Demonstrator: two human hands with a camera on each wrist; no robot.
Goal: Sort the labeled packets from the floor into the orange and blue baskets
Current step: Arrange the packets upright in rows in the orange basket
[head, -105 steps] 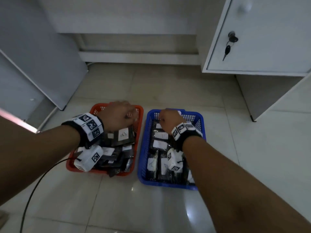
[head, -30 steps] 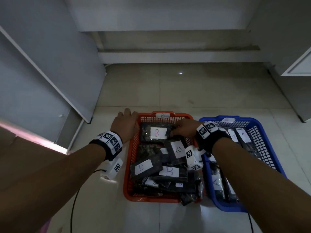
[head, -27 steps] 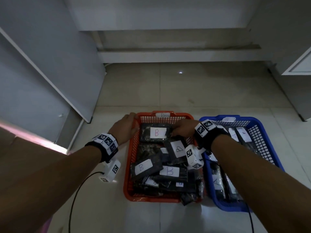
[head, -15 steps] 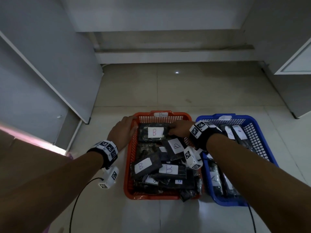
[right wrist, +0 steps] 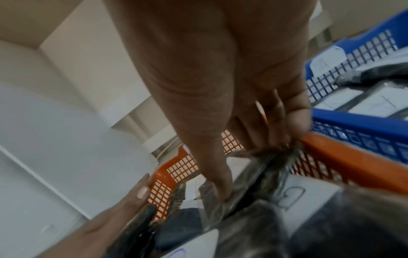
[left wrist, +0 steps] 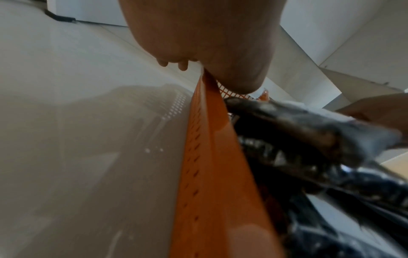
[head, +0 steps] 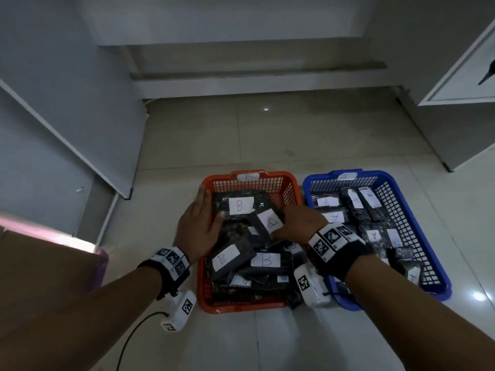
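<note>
The orange basket (head: 292, 183) sits on the tiled floor, heaped with dark packets labelled B (head: 239, 205). To its right stands the blue basket (head: 380, 174) with packets labelled A (head: 333, 217). My left hand (head: 198, 223) lies flat with straight fingers along the orange basket's left rim (left wrist: 209, 174), thumb over the packets. My right hand (head: 292, 223) is inside the orange basket near its right wall. There it pinches a tilted B packet (right wrist: 264, 174) between thumb and curled fingers (right wrist: 276, 139).
A white cabinet panel (head: 67, 116) slants along the left. A white cabinet door (head: 455, 76) with a key stands at the right, and a low white ledge (head: 254, 84) runs across the back. A black cable (head: 134, 333) trails beside my left arm.
My left hand has gone from the floor beside the orange basket onto its left rim. My right hand has drawn back a little over the B packets. Both baskets sit as before.
</note>
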